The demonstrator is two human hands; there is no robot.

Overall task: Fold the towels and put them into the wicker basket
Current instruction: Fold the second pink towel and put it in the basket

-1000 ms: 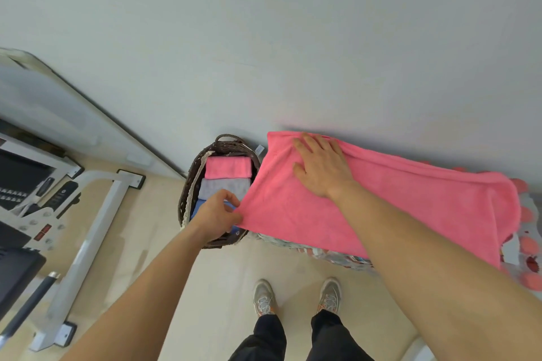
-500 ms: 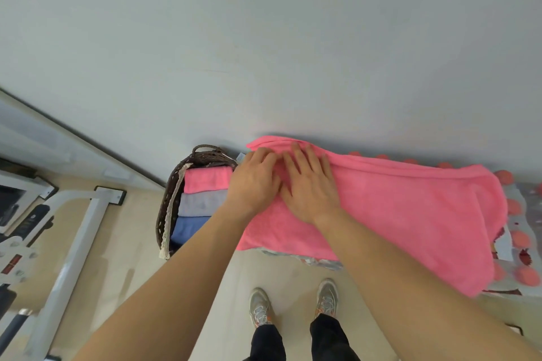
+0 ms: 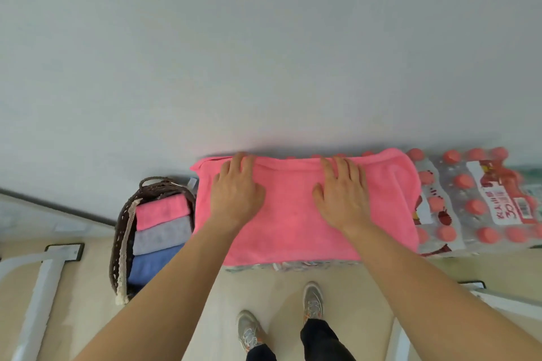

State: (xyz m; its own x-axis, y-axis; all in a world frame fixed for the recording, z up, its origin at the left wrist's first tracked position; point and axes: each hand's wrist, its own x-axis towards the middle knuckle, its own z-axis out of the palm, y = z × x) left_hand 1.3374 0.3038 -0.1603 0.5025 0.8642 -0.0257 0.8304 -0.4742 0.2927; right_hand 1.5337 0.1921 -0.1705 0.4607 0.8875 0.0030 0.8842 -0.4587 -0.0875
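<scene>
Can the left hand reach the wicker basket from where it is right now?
Probably yes. The left hand lies flat on the pink towel, and the wicker basket stands just to its left, top open. Nothing lies between them; folded towels already sit inside.

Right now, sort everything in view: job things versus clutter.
Job: pink towel, pressed flat by left hand and right hand; basket; folded towels inside it.
Lying about: bottle packs; white frame.

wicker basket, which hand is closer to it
Left. The left hand lies flat on the spread pink towel just beside the wicker basket; the right hand lies farther right.
</scene>
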